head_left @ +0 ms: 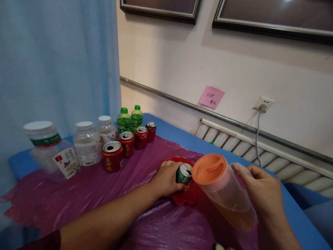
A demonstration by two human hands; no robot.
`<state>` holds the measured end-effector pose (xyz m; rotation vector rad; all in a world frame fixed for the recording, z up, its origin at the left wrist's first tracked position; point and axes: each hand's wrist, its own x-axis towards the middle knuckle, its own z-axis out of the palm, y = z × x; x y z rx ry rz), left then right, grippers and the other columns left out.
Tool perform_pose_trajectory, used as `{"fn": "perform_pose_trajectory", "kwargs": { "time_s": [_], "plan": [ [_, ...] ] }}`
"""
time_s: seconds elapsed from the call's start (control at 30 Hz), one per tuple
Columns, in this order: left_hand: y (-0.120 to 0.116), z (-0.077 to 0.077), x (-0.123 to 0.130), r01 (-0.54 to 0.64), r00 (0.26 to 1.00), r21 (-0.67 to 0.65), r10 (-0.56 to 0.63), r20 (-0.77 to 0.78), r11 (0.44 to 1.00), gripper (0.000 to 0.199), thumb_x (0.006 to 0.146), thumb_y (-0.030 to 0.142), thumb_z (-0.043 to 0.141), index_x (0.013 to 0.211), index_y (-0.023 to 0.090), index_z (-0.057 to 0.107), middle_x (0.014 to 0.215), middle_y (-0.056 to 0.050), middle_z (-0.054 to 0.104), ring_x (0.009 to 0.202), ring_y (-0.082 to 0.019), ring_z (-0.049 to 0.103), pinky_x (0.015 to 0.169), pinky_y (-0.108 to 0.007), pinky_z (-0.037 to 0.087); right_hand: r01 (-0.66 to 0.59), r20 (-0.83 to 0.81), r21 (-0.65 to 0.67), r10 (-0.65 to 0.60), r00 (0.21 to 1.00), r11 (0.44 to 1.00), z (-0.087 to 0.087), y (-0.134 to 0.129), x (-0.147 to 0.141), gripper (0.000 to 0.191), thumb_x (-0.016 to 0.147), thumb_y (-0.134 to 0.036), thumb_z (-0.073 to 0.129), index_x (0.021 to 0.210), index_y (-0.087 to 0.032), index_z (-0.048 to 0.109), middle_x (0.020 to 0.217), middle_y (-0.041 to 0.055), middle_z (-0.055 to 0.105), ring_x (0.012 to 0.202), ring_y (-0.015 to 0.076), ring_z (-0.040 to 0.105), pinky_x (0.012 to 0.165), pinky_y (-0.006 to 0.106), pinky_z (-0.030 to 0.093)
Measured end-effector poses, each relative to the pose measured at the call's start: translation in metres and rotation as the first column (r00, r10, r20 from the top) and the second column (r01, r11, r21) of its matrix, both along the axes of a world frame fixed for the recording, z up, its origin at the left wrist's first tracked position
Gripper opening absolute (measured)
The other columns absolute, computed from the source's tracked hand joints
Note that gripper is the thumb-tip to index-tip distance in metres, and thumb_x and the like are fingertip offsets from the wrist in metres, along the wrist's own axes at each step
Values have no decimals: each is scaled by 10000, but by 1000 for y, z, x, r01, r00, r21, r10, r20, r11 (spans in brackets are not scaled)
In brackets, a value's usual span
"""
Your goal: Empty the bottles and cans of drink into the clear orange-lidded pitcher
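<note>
My left hand is wrapped round a small green can with an opened silver top, held over a red scalloped plate. In my right hand is the handle of a clear plastic pitcher with an orange lid. The pitcher tilts to the left, its lid right beside the can's top. Brownish liquid lies in its lower part. Whether any liquid runs into the can I cannot tell.
Red cans, green-capped bottles and clear white-lidded jars stand at the left on a purple plastic sheet. Beneath is a blue-covered table. Along the wall run a metal rail and radiator; a blue curtain hangs left.
</note>
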<state>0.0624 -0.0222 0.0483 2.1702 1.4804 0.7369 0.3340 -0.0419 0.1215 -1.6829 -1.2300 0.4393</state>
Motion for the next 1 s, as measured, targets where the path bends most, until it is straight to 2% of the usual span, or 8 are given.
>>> {"fn": "perform_pose_trajectory", "kwargs": {
  "time_s": [0.27, 1.0],
  "plan": [
    [2, -3, -1, -3, 1000, -9, 3, -18, 1000, 601, 654, 450, 845, 1205, 321, 644, 1158, -24, 703, 1118, -315, 594, 1005, -427, 404, -5, 22, 11, 5, 1000, 1000, -1, 1, -1, 546, 646, -683, 756, 530, -211, 507, 511, -44, 404, 524, 122, 381, 421, 231, 294],
    [2, -2, -2, 0, 999, -22, -1, -33, 1000, 625, 645, 445, 846, 1222, 323, 642, 1181, -21, 700, 1135, -312, 590, 1000, -410, 408, -4, 21, -9, 4, 1000, 1000, -2, 0, 0, 545, 644, -688, 757, 532, -209, 522, 505, -47, 411, 524, 119, 374, 418, 227, 301]
  ]
}}
